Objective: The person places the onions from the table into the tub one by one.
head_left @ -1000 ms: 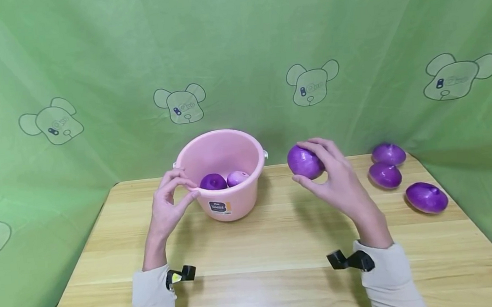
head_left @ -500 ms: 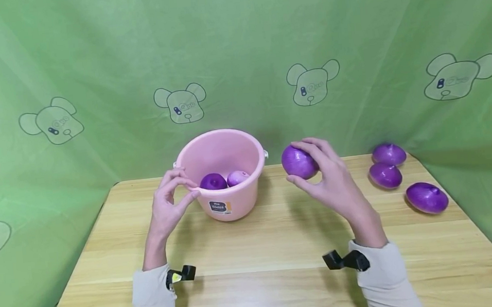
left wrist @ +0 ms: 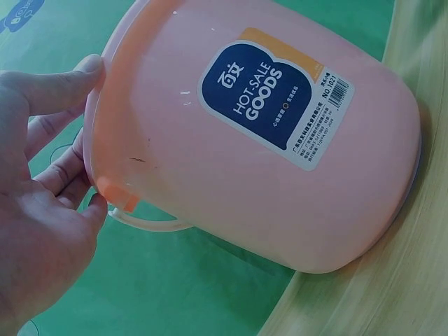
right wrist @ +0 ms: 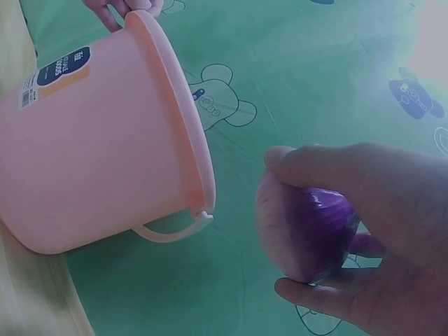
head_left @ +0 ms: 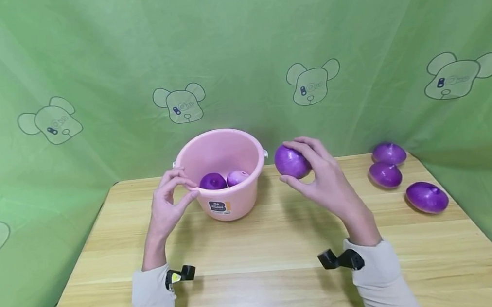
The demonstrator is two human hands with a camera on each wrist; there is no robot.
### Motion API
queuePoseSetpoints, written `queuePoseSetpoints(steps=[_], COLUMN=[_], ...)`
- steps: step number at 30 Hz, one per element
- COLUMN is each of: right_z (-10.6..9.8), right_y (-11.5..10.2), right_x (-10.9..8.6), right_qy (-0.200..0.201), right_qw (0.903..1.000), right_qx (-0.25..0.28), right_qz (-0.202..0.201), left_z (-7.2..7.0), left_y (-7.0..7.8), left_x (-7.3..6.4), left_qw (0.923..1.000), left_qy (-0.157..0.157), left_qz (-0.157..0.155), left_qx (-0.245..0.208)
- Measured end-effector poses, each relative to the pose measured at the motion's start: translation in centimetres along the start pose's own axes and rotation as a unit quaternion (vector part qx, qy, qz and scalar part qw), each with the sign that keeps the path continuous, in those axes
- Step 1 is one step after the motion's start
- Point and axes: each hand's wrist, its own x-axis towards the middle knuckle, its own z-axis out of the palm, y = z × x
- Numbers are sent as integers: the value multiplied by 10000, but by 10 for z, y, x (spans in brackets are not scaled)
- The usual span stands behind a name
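Observation:
A pink bucket with a dark label stands toward the back of the table. My left hand pinches its rim on the near left side, thumb outside. Inside the bucket lie a dark purple onion and a paler one, a light purple onion. Right of the bucket, my right hand holds another purple onion above the table, thumb below and fingers over the top. In the right wrist view this onion shows a pale side and a deep purple side, apart from the bucket rim.
At the table's right side lie three more purple onions, two of them close together near the back edge. A green cloth with printed bear heads hangs behind the wooden table. The bucket's pale handle hangs down.
My right hand has moved steadily left with its onion, closer to the bucket. The left hand keeps its hold on the rim, and the bucket stays in place.

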Motion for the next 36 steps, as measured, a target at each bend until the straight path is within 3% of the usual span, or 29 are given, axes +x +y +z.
queuePoseSetpoints(steps=[36], right_z=[20], right_y=[-25], right_x=[18], right_qy=[-329], right_qw=[9993], right_qx=[126], right_qz=[-146], left_z=[0], left_y=[0], left_x=[-1], left_qw=[10000], left_qy=[9], left_qz=[-38], left_qx=[5])
